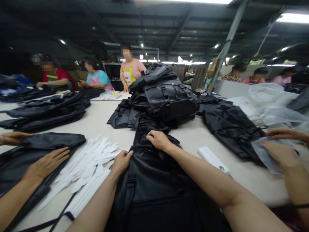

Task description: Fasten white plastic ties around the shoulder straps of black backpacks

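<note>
A black backpack (149,190) lies on the white table (185,138) right in front of me, with its top end pointing away. My left hand (121,162) grips the bag's upper left edge. My right hand (158,140) is curled over the top of the same bag, holding it near the far end. A strip of white paper pieces (84,164) lies just left of my left hand. A white rectangular packet (212,159) rests on the table to the right of my right forearm.
Co-workers' hands rest on a flat black bag (36,158) at left and hold a clear plastic bag (271,156) at right. A tall pile of black bags (164,96) stands ahead. More flat black bags lie along the table, and several people work beyond it.
</note>
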Motion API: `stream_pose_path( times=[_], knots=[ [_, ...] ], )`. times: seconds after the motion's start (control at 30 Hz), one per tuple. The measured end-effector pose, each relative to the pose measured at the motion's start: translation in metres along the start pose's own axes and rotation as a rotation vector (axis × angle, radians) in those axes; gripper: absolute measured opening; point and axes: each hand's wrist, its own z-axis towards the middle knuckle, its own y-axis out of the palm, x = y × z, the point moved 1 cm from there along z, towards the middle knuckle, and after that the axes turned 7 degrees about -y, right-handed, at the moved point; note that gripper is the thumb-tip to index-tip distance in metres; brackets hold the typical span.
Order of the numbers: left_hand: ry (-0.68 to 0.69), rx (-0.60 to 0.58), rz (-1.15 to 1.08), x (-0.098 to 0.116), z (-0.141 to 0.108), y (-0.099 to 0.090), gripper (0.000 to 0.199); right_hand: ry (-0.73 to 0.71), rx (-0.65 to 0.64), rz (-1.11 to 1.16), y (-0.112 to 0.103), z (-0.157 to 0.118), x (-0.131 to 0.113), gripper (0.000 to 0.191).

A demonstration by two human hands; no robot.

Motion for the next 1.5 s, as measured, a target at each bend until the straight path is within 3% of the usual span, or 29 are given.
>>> stream_pose_path(
  times=[0.1,0.17,0.27,0.33,0.4,0.47,0.53,0.63,0.73,0.87,1.0,1.1,1.2,1.27,1.4,1.5],
  knots=[
    [-0.004,-0.017,0.036,-0.001,0.002,-0.001,0.042,0.026,0.157,0.033,-0.045,-0.026,0.032,0.024],
    [-0.018,-0.014,0.113,0.0,0.002,-0.002,0.046,0.066,0.106,0.013,-0.063,-0.051,0.055,0.023],
    [0.059,0.121,0.236,0.011,-0.003,-0.007,0.039,0.18,-0.026,-0.014,-0.062,-0.092,0.086,0.024],
    [0.236,0.308,0.284,0.031,-0.013,-0.012,0.031,0.285,-0.044,-0.024,-0.051,-0.116,0.1,0.025],
    [0.461,0.417,0.299,0.061,-0.027,-0.016,0.027,0.374,-0.026,-0.001,-0.039,-0.132,0.107,0.026],
    [0.64,0.307,0.271,0.098,-0.041,-0.013,0.025,0.426,0.003,0.05,-0.031,-0.142,0.107,0.029],
    [0.718,0.076,0.268,0.135,-0.049,-0.002,0.029,0.447,0.039,0.105,-0.027,-0.146,0.104,0.032],
    [0.575,-0.195,0.377,0.172,-0.047,0.024,0.045,0.477,0.093,0.144,-0.023,-0.148,0.101,0.032],
    [0.401,-0.382,0.485,0.185,-0.035,0.046,0.05,0.497,0.113,0.158,-0.019,-0.148,0.103,0.03],
    [0.44,-0.628,0.43,0.179,-0.03,0.056,0.032,0.504,0.149,0.162,-0.016,-0.15,0.105,0.035],
    [0.486,-0.61,0.247,0.168,-0.039,0.05,0.02,0.391,0.276,0.167,-0.026,-0.155,0.087,0.028],
    [0.373,-0.623,-0.039,0.168,-0.043,0.047,0.023,0.256,0.192,0.265,-0.034,-0.161,0.071,0.033],
    [0.242,-0.72,-0.169,0.177,-0.04,0.05,0.026,0.278,0.105,0.342,-0.038,-0.164,0.066,0.041],
    [0.269,-0.711,-0.07,0.188,-0.034,0.056,0.029,0.305,0.082,0.381,-0.038,-0.161,0.071,0.038],
    [0.447,-0.567,0.199,0.219,-0.02,0.069,0.026,0.466,0.083,0.446,-0.028,-0.144,0.092,0.019],
    [0.469,-0.614,0.264,0.231,-0.017,0.069,0.023,0.594,0.097,0.499,-0.014,-0.138,0.106,0.018]
  ],
)
